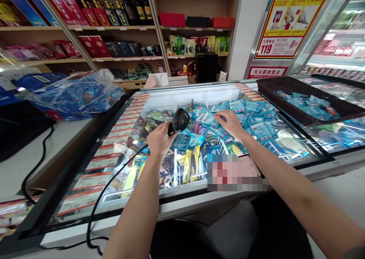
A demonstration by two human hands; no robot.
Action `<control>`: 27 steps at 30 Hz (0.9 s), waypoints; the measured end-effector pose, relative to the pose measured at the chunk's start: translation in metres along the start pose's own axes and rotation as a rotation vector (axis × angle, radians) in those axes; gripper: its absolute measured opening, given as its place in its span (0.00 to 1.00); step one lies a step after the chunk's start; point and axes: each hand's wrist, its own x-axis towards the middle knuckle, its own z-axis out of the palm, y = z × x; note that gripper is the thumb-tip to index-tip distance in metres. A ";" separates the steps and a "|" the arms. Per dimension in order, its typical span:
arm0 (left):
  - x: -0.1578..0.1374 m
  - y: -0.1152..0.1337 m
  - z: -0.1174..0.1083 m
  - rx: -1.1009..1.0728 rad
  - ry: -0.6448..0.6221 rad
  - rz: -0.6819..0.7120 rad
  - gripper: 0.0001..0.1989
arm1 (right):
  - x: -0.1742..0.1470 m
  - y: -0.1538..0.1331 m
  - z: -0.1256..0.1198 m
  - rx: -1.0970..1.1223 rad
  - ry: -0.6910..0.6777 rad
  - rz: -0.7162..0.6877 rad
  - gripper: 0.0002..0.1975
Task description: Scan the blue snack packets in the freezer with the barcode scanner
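Note:
A black barcode scanner [180, 121] with a cable is gripped by its handle in my left hand [159, 139], its head over the freezer's glass top. My right hand [231, 124] reaches over a spread of blue packets [253, 108]. Its thumb and fingers are bent together at the edge of one blue packet [209, 118] with a white barcode label; the exact contact at the fingertips is hard to see. Several more blue packets lie around both hands on the glass. Below the glass, wrapped ice creams [186, 166] stand in white wire baskets.
At the right, a dark brown basket [288, 110] holds more blue packets. A blurred-out pinkish item [234, 171] lies at the freezer's front edge. To the left is a plastic bag of blue packs [85, 95]. The scanner's black cable [95, 209] loops down the left side.

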 end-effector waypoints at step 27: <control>-0.003 -0.006 -0.008 -0.004 0.112 -0.095 0.19 | 0.007 -0.051 0.032 0.027 -0.188 0.129 0.16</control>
